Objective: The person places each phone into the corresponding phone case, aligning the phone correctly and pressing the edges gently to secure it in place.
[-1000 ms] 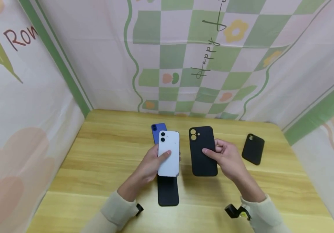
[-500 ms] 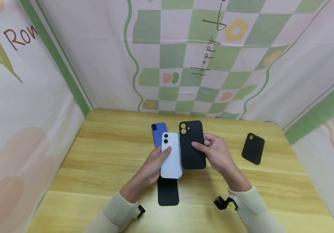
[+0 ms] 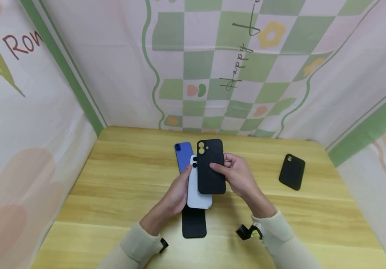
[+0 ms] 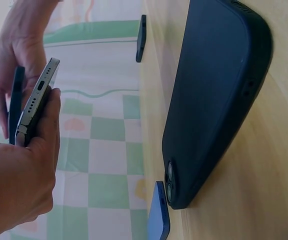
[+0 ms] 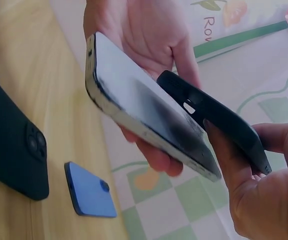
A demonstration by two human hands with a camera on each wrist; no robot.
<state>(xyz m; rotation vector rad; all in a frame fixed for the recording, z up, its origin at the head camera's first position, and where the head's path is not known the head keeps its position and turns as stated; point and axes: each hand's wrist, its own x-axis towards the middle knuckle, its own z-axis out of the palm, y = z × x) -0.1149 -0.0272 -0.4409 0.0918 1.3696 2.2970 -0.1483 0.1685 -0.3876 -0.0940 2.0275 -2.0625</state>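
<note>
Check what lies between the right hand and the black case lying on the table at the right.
No object: in the head view, only bare tabletop shows between the right hand and the case.

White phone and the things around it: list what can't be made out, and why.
Head view: much of the white phone, covered by the black phone case.
Head view: the upper part of the black-cased phone, hidden behind the white phone and black phone case.
Left wrist view: one end of the blue phone, cut off by the bottom edge.
</note>
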